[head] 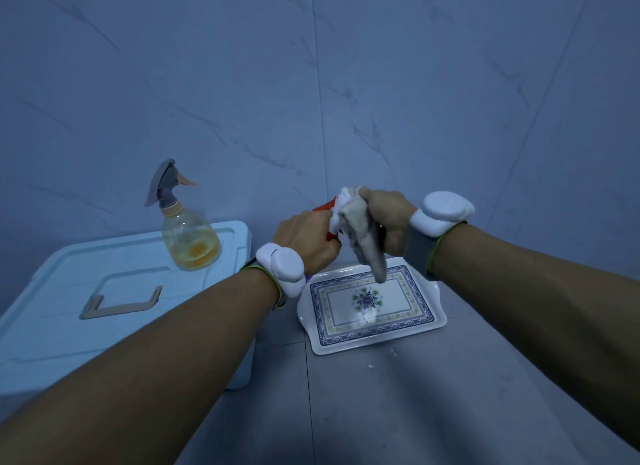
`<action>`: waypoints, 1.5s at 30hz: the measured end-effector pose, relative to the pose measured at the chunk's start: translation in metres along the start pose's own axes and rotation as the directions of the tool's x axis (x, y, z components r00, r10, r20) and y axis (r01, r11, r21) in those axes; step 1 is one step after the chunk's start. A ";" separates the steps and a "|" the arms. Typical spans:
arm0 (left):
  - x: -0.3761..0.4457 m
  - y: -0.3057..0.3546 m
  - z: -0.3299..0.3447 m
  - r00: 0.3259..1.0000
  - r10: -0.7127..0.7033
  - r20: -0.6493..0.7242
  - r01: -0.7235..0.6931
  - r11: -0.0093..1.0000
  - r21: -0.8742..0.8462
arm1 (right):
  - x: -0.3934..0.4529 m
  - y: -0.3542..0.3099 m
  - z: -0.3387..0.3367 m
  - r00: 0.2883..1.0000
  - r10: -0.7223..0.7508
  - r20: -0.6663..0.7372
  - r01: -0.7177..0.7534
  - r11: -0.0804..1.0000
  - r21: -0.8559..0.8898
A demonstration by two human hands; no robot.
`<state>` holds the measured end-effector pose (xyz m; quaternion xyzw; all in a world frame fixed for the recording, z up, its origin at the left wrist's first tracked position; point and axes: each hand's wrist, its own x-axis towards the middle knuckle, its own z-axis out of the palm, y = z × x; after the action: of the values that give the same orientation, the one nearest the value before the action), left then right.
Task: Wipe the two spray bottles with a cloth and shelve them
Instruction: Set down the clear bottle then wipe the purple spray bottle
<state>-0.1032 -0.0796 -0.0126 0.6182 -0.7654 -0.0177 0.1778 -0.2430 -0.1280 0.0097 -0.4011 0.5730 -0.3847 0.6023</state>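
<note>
At frame centre, my left hand [304,239] grips a red-and-white spray bottle [331,218]; right hand [389,218] fingers pinch a beige cloth [363,236] against it.

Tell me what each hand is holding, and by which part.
The left hand grips a spray bottle around its red-and-white top; the body is hidden. The right hand holds a cloth bunched at its upper end, pressed against the sprayer head.

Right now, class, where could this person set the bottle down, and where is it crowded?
Free: the box lid left of and in front of the yellow bottle, apart from its handle; the tray; the floor in front of the tray. Crowded: above the tray's far edge, where both hands work the cloth.
</note>
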 end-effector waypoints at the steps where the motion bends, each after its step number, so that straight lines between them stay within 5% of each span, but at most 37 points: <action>1: 0.000 -0.003 -0.002 1.000 -0.020 0.005 0.020 1.000 0.003 | 0.001 0.000 -0.003 0.999 0.013 0.037 -0.012 1.000 -0.027; 4: -0.003 -0.008 -0.008 0.999 -0.035 -0.015 0.035 0.999 0.006 | -0.005 0.000 -0.008 0.972 0.082 0.222 -0.082 0.997 -0.006; 8: -0.005 0.005 -0.009 0.999 0.003 0.054 0.001 0.997 -0.072 | -0.018 0.003 0.004 0.990 0.010 0.142 -0.058 0.938 0.343; 11: 0.003 0.004 -0.011 0.986 -0.116 0.123 0.145 0.955 -0.260 | -0.015 0.006 0.004 0.992 -0.076 0.096 0.035 0.930 0.365; 16: 0.016 -0.003 -0.023 0.906 -0.404 0.129 0.356 0.559 -0.749 | -0.008 0.006 -0.003 0.990 -0.101 -0.100 0.138 0.845 0.516; 19: 0.024 -0.002 -0.029 0.853 -0.495 0.165 0.333 0.272 -0.903 | -0.025 0.012 0.008 0.957 -0.289 -0.004 0.267 0.879 0.395; 21: 0.027 -0.003 -0.031 0.844 -0.527 0.096 0.244 0.218 -0.945 | -0.047 0.025 0.019 0.825 -0.561 0.070 0.562 0.827 -0.006; 23: 0.027 -0.003 -0.032 0.847 -0.528 0.065 0.157 0.131 -0.979 | -0.056 0.039 0.028 0.524 -0.831 0.188 0.838 0.463 -0.289; 24: 0.028 -0.002 -0.033 0.855 -0.514 0.074 0.123 0.064 -0.990 | -0.053 0.042 0.028 0.428 -0.875 0.229 0.876 0.339 -0.342; 26: 0.031 0.005 -0.040 0.885 -0.462 0.065 0.082 0.018 -0.996 | -0.050 0.033 0.028 0.479 -0.858 0.183 0.843 0.392 -0.369; 32: 0.036 0.019 -0.052 0.904 -0.427 -0.005 0.048 0.114 -0.992 | -0.039 0.007 0.022 0.723 -0.690 0.010 0.627 0.651 -0.427; 36: 0.034 0.030 -0.061 0.921 -0.387 -0.051 0.050 0.246 -0.968 | -0.020 -0.012 0.011 0.922 -0.379 0.075 0.368 0.802 -0.470; 41: 0.029 0.048 -0.080 0.990 -0.139 -0.011 -0.001 0.070 -0.998 | -0.027 -0.002 -0.007 0.926 -0.089 0.367 0.118 0.991 -0.056; 45: 0.030 0.042 -0.072 0.956 -0.273 -0.110 -0.033 0.273 -0.961 | -0.031 0.009 -0.005 0.927 -0.126 0.353 0.102 0.991 0.086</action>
<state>-0.1265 -0.0847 0.0725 0.4411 -0.5223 -0.4062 0.6064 -0.2490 -0.0960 0.0129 -0.4768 0.4168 -0.3583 0.6859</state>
